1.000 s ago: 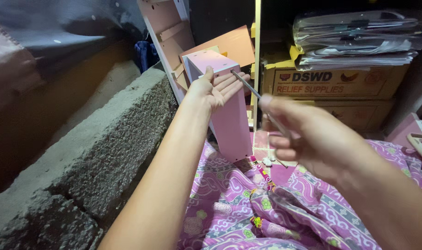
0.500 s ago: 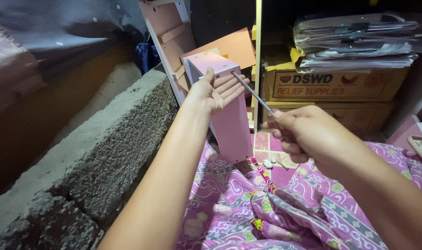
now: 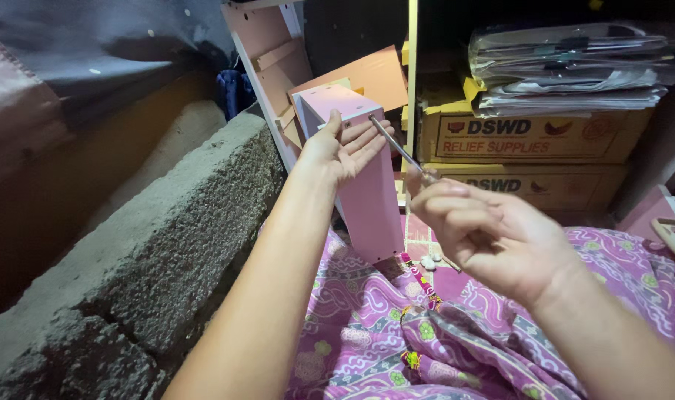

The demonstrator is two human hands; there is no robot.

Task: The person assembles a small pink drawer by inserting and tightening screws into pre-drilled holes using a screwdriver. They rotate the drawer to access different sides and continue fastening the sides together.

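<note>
Two hands work: left hand [image 3: 345, 144] flat against upright pink panel [image 3: 367, 185], right hand [image 3: 489, 241] pinching screwdriver [image 3: 396, 146].

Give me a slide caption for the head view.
Left hand steadies an upright pink panel; right hand drives a screwdriver at its top.

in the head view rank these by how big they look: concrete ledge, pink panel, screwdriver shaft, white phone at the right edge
1. concrete ledge, largest by far, though it is also nearest the camera.
2. pink panel, steadied by the left hand.
3 and 4. screwdriver shaft, in the right hand, and white phone: unsure, since the phone is cut off by the frame.
</note>
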